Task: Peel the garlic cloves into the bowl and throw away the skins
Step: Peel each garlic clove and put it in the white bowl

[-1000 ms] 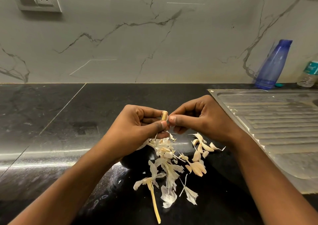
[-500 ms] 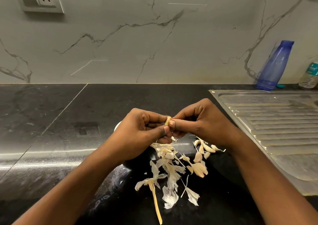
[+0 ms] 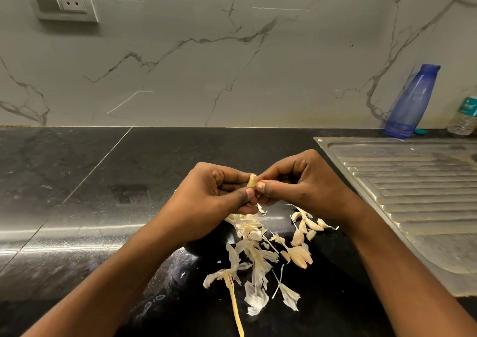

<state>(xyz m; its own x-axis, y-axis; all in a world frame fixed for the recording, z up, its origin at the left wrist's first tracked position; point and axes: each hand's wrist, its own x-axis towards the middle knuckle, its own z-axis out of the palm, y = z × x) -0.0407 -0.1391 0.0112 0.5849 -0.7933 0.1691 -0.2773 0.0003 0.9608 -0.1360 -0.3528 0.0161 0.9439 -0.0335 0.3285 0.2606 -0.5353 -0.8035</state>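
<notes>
A small pale garlic clove is pinched between both hands above the black counter. My left hand grips it from the left with thumb and fingers. My right hand pinches its top from the right. Under the hands lies a heap of papery garlic skins with a long dry stalk. Several unpeeled cloves lie to the right of the skins. The bowl is hidden behind my left hand.
A steel sink drainboard fills the right side of the black counter. A blue bottle and a clear water bottle stand against the marble wall at the back right. A wall socket sits top left.
Both hands stay together on the clove with only small finger shifts. The clove has turned slightly between the fingertips.
</notes>
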